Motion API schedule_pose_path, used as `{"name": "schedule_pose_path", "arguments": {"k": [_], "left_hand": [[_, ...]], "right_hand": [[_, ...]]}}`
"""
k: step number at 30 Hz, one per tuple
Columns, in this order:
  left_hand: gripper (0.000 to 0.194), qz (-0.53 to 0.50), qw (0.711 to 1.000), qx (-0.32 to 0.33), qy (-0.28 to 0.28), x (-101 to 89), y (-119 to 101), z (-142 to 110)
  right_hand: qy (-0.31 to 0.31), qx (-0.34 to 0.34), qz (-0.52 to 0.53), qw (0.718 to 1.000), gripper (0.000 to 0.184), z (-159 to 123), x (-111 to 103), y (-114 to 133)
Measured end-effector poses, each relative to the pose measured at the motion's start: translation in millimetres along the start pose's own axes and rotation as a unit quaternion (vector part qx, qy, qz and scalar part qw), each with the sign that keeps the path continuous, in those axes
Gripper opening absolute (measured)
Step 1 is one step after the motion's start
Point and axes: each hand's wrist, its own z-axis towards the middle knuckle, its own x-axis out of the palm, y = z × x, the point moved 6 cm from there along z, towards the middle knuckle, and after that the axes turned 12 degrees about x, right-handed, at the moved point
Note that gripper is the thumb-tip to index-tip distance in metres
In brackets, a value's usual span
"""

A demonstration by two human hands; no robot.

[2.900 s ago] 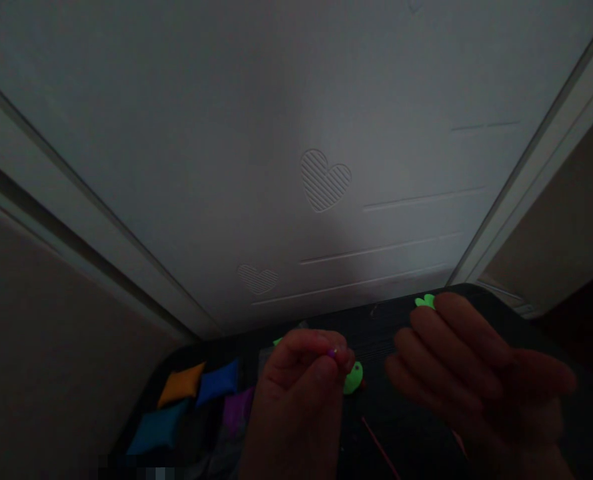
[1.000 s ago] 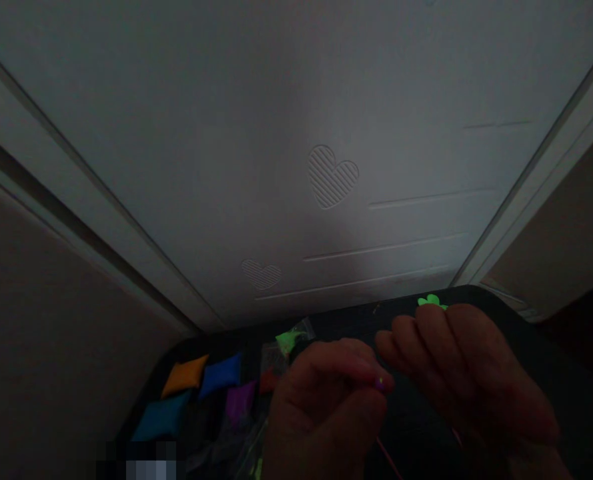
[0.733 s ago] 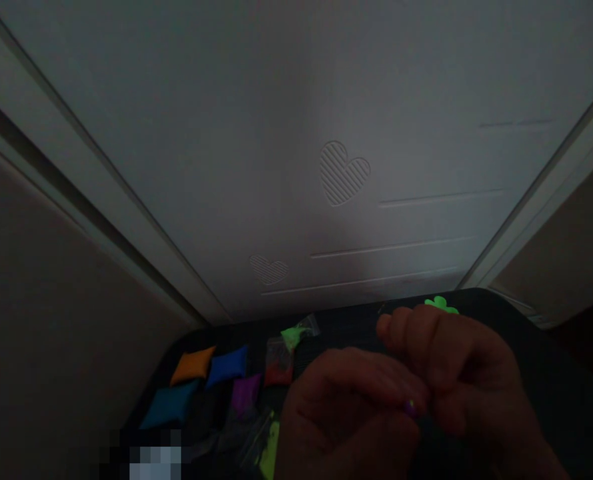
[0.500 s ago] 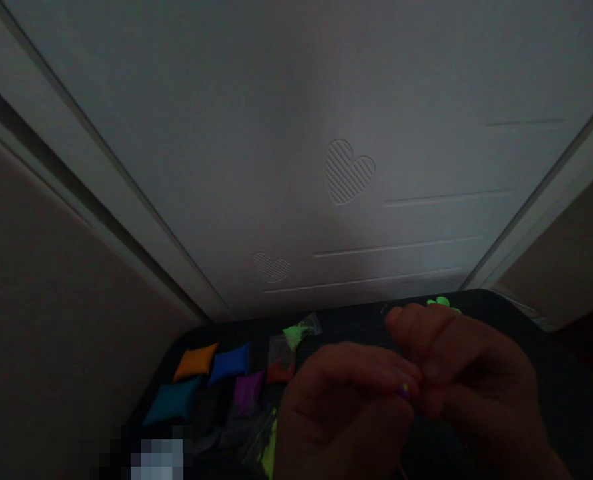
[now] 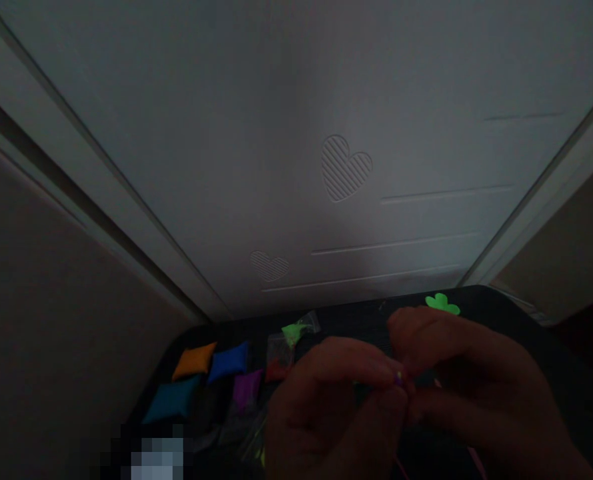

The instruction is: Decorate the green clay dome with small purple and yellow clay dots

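My left hand (image 5: 326,407) pinches a small purple and yellow piece (image 5: 399,379) between thumb and fingertips; it looks like soft modelling clay, but is too small and dim to be sure. Fingertips of my right hand (image 5: 471,373) are closed and meet those of the left at that piece. What lies between the right fingers is hidden. Below the hands, a thin pink strand (image 5: 476,461) shows in part. Just beyond my right hand lies a bright green flower shape (image 5: 443,305) with rounded petals.
On the dark table (image 5: 506,327), to the left, lie orange (image 5: 194,361), blue (image 5: 228,362), teal (image 5: 170,401) and purple packets (image 5: 246,390). Clear bags hold red (image 5: 278,369) and green material (image 5: 293,333). A white panel with embossed hearts (image 5: 346,168) stands behind the table.
The hands have shifted slightly, and the fingers have opened more around the small piece, so it shows better. More of the green flower shape and the pink strand is visible.
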Motion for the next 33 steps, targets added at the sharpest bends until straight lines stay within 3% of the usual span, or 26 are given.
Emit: {"name": "schedule_pose_path", "arguments": {"k": [7,14,27,33], "left_hand": [[0.021,0.006,1.000,0.005,-0.013,0.8,2,-2],[0.020,-0.044,0.999,-0.009,0.005,0.9,7,0],[0.017,-0.050,0.998,-0.025,-0.008,-3.6,9,-4],[0.011,-0.072,0.993,-0.043,-0.080,1.1,9,-5]], "right_hand": [[-0.007,0.010,-0.040,0.999,0.010,1,2,1],[-0.067,-0.058,-0.066,0.994,0.016,-2,0,1],[-0.048,-0.120,-0.056,0.990,0.018,1,5,8],[-0.069,-0.123,-0.061,0.988,0.012,-2,4,11]]}}
